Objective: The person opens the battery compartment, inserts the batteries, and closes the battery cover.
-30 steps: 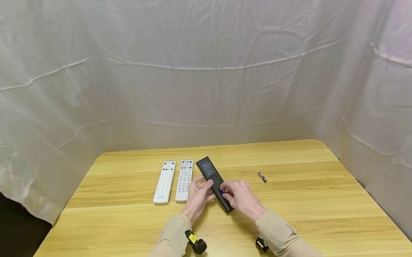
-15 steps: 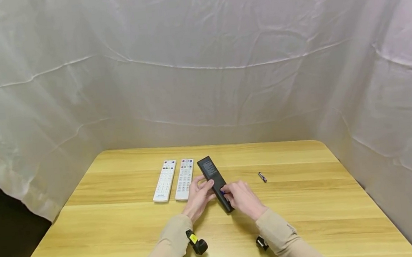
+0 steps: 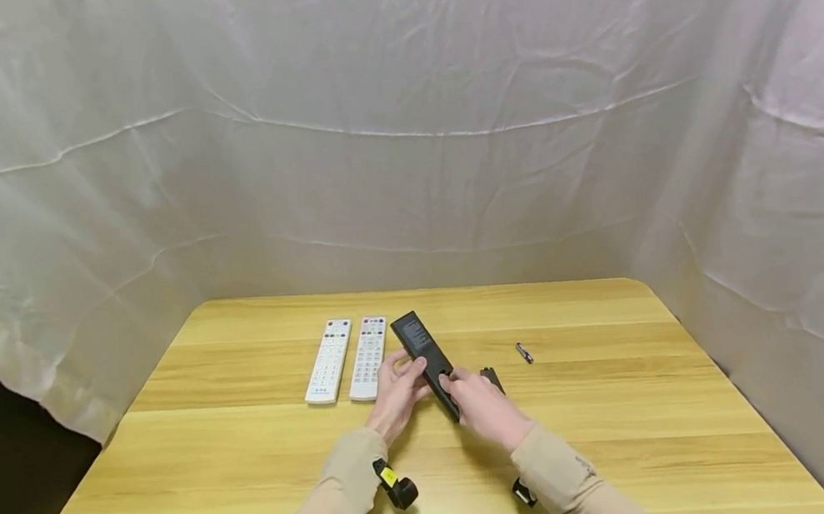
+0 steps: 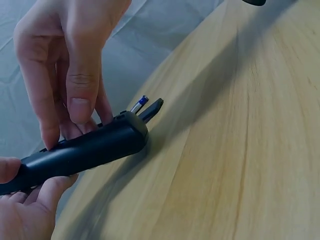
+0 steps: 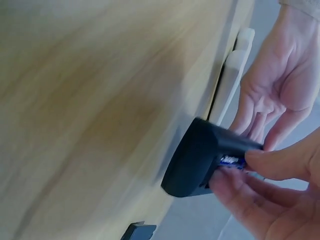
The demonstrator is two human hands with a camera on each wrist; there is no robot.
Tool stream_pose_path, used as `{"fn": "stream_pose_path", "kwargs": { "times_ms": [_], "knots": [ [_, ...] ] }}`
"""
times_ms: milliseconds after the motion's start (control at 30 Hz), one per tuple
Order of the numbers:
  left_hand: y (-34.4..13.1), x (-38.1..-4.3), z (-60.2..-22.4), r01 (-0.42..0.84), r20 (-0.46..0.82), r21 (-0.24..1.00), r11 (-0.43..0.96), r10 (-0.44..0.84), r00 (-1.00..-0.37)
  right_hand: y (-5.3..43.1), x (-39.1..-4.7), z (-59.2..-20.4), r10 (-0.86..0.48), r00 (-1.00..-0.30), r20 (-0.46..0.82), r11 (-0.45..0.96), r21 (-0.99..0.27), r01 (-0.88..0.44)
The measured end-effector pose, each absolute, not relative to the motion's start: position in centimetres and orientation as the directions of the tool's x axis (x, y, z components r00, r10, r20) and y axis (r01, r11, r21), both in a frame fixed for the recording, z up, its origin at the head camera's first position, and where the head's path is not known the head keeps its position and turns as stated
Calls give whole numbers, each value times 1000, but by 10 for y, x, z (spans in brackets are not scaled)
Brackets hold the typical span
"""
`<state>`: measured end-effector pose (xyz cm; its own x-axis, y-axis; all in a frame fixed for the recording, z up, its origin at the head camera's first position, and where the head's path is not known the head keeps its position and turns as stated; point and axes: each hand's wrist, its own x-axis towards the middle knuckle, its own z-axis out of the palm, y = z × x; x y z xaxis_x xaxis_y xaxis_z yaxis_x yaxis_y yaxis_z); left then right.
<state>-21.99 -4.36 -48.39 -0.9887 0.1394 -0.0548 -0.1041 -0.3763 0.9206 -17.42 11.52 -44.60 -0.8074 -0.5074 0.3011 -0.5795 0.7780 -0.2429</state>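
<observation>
A black remote control [image 3: 422, 348] is held back side up, tilted, with its battery compartment facing my right hand. My left hand [image 3: 399, 392] grips it by the sides, thumb on the near edge. At the compartment, my right hand [image 3: 482, 404] has its thumb and fingertips around a blue battery [image 5: 231, 161], which sits partly inside the opening in the right wrist view. A black battery cover [image 3: 493, 379] lies on the table just beyond the right hand. A second battery [image 3: 524, 352] rests on the table farther right.
Two white remote controls [image 3: 328, 362] lie side by side left of the black one, buttons up; the nearer of them is the white remote [image 3: 368, 359] next to my left hand. The wooden table [image 3: 625, 419] is backed by pale hanging fabric [image 3: 398, 124].
My right hand has shifted slightly, its fingers now flatter against the compartment, and the battery cover shows beside it. The left hand and the black remote stay almost still.
</observation>
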Motion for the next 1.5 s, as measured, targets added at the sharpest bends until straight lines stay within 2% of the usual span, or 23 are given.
{"fn": "stream_pose_path", "kwargs": {
  "times_ms": [233,400,633,833,1267,1500],
  "knots": [
    [-41,-222,-481,-118,-89,913,-390,92,-992,112,-166,-449,-514,-817,260,789,-230,-570],
    [-41,-222,-479,-118,-93,911,-396,82,-992,113,-165,-450,-518,-815,258,761,-297,-577],
    [-42,-221,-483,-126,-99,916,-381,89,-991,116,-167,-451,-501,-846,183,751,-393,-530],
    [-41,-221,-482,-121,-90,918,-378,98,-991,117,-168,-450,-481,-850,217,752,-397,-527],
    [-37,-220,-482,-115,-77,923,-367,118,-990,119,-171,-449,-287,-923,256,761,-524,-382],
    [-38,-220,-482,-116,-80,920,-374,111,-991,130,-182,-455,-180,-947,266,619,-718,-319]
  ]
}}
